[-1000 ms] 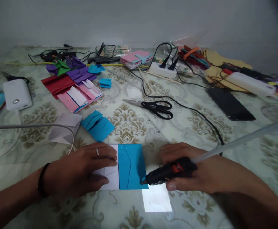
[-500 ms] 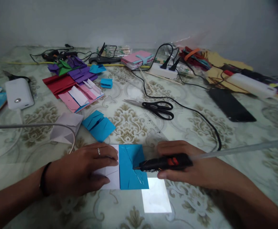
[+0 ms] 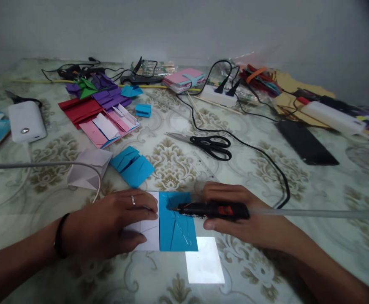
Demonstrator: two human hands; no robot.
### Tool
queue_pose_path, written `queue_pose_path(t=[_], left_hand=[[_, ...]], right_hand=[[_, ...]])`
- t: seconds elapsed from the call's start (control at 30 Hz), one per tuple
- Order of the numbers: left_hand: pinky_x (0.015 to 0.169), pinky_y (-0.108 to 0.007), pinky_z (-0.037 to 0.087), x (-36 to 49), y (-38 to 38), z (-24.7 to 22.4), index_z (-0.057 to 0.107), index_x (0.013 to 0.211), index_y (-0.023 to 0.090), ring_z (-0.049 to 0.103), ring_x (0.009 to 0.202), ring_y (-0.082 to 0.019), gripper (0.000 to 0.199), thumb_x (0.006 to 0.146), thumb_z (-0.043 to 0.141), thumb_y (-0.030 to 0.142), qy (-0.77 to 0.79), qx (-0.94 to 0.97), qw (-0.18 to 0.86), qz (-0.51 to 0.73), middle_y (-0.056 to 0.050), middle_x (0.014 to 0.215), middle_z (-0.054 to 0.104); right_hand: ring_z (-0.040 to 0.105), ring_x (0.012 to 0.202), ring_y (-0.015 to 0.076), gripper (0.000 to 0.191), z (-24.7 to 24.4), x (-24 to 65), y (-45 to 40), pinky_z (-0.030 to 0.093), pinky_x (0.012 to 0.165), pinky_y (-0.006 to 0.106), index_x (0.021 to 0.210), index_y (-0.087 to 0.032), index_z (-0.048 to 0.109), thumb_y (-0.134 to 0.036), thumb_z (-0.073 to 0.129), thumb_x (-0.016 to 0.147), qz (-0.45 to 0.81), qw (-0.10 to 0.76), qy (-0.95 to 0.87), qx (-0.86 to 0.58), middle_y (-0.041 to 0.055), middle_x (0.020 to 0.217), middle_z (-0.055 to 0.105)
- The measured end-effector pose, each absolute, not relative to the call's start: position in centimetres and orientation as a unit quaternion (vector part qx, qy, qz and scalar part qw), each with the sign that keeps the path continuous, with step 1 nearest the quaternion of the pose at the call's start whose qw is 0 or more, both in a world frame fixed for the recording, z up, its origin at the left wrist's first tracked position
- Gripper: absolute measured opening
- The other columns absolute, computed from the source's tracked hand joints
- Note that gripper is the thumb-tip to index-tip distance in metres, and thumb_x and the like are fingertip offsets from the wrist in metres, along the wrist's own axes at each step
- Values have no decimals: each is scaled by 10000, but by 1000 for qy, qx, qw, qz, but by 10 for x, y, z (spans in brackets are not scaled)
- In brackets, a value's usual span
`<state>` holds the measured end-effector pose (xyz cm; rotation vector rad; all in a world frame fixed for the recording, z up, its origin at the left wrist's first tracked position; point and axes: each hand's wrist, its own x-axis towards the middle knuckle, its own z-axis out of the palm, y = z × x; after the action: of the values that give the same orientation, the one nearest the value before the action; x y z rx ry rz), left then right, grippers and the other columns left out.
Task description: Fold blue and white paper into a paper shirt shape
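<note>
Head view: my left hand (image 3: 108, 221), half-curled, pressing the white paper (image 3: 149, 232); blue folded paper (image 3: 178, 236) adjoining, between both hands; my right hand (image 3: 241, 211), closed around the glue gun (image 3: 216, 210).

Left hand (image 3: 108, 223), lower left of centre: one slim, silver-coloured ring (image 3: 133, 200), its face small and bright, was worn on an upper finger. Left wrist (image 3: 62, 236), lower left: one narrow black band, plain and rounded, encircled it. Right hand (image 3: 256, 228), right of centre: bare, as were both forearms, slender in shape.
</note>
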<state>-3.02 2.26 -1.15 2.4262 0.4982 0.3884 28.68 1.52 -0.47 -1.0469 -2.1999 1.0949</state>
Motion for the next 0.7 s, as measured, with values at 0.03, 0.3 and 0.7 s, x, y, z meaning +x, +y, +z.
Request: queue_pose_path(t=[0.03, 0.3, 0.7], left_hand=[[1066, -431, 562, -30, 23, -12, 646, 1229, 171, 656, 1235, -286, 318, 914, 683, 166, 187, 920, 312, 147, -136, 1287, 705], [1081, -432, 540, -30, 23, -13, 631, 1234, 166, 646, 1244, -279, 315, 921, 669, 153, 184, 922, 310, 143, -131, 1289, 697], [1090, -417, 537, -31, 23, -13, 633, 1236, 171, 637, 1260, -276, 298, 940, 664, 176, 188, 920, 313, 140, -132, 1296, 694]], right_hand=[[528, 636, 169, 371, -7, 286, 15, 409, 574, 300, 722, -204, 609, -491, 741, 918, 389, 240, -803, -382, -2, 688, 555], [603, 668, 223, 361, -17, 278, 10, 492, 624, 358, 737, -247, 653, -549, 716, 926, 340, 276, -805, -401, 16, 671, 581], [672, 718, 284, 311, -22, 277, 7, 549, 629, 416, 788, -306, 754, -584, 702, 917, 340, 296, -793, -409, 39, 685, 643]])
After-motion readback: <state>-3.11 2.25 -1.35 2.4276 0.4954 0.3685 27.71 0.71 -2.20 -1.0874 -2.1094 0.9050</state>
